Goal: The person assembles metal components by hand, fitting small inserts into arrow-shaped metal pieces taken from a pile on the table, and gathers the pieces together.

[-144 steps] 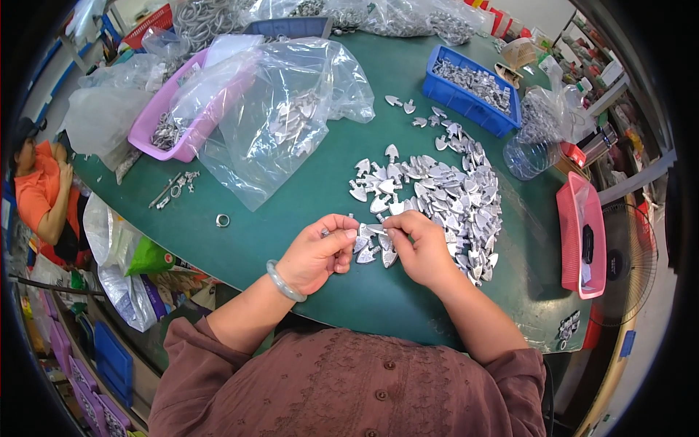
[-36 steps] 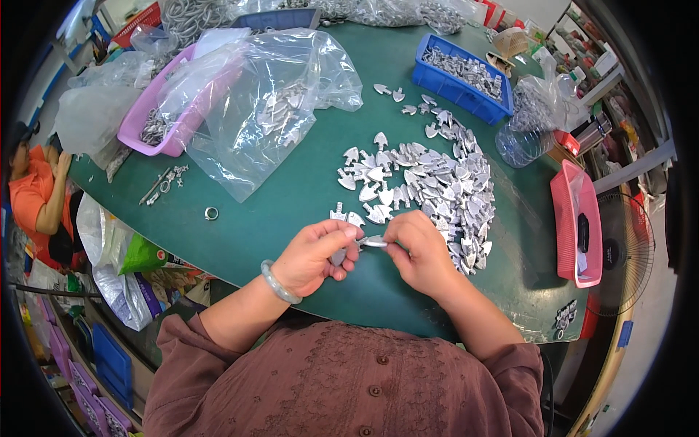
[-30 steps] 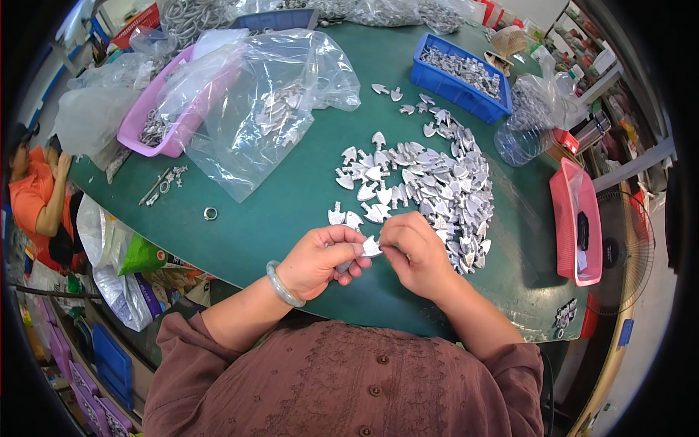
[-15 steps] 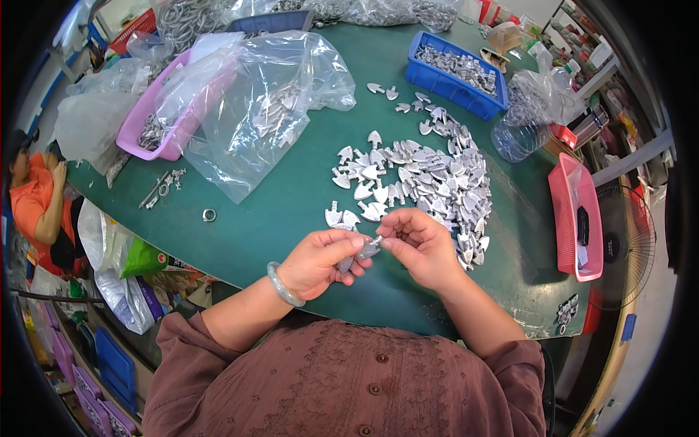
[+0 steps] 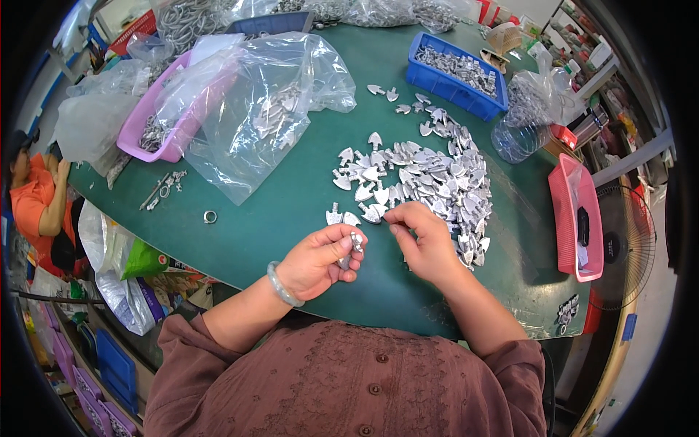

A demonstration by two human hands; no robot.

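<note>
My left hand (image 5: 320,261) is closed over the table's near side, holding silver arrowhead-shaped metal pieces (image 5: 355,243). One stub end sticks up between thumb and fingers, while grey metal also shows lower among the fingers; how many pieces are there I cannot tell. My right hand (image 5: 422,244) is at the near edge of a heap of similar metal pieces (image 5: 444,178). Its index fingertip is beside or touching a loose metal piece (image 5: 373,213) lying on the green table (image 5: 284,211). Thumb and index finger are a little apart, with nothing visible between them.
A clear plastic bag (image 5: 240,131) with metal pieces lies by a pink-purple tray (image 5: 175,149) at left. A blue bin (image 5: 455,95) of small parts stands far right; a pink basket (image 5: 564,218) is at the right edge. A ring (image 5: 210,217) lies left. Another person (image 5: 40,189) sits far left.
My right hand has come away from the piece in my left hand and moved slightly right to the heap's edge. The left hand has tilted its piece upright, staying in nearly the same place.
</note>
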